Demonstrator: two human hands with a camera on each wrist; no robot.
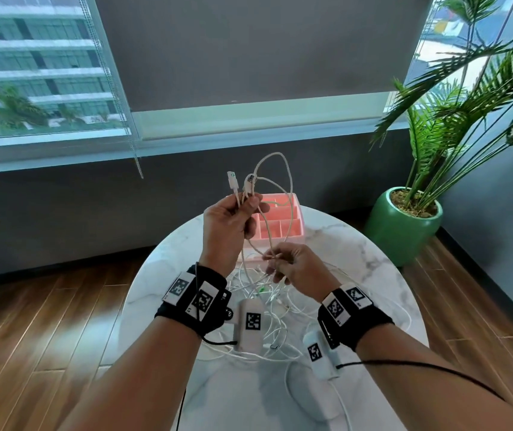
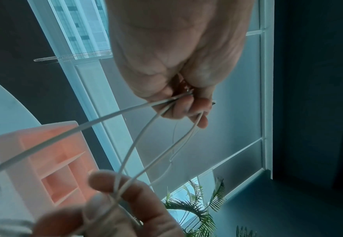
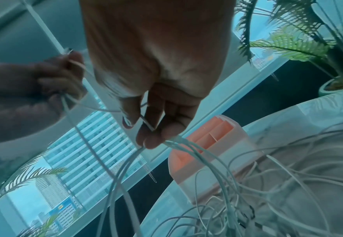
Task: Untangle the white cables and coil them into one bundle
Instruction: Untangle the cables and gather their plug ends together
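Observation:
My left hand (image 1: 239, 216) is raised above the round marble table (image 1: 367, 244) and grips several white cables (image 1: 280, 169) near their plug ends; two USB plugs (image 1: 232, 178) stick up above the fingers and a loop arcs over them. The same strands (image 2: 130, 154) run down to my right hand (image 1: 283, 264), which pinches them between thumb and fingers (image 3: 146, 136) lower and to the right. A tangled heap of white cables (image 1: 267, 303) lies on the table under both hands, and strands (image 3: 217, 168) hang from the right hand into it.
A pink divided organiser box (image 1: 283, 222) stands at the table's far side, behind the hands. A potted palm in a green pot (image 1: 404, 228) sits on the wooden floor to the right. Window and dark wall lie beyond.

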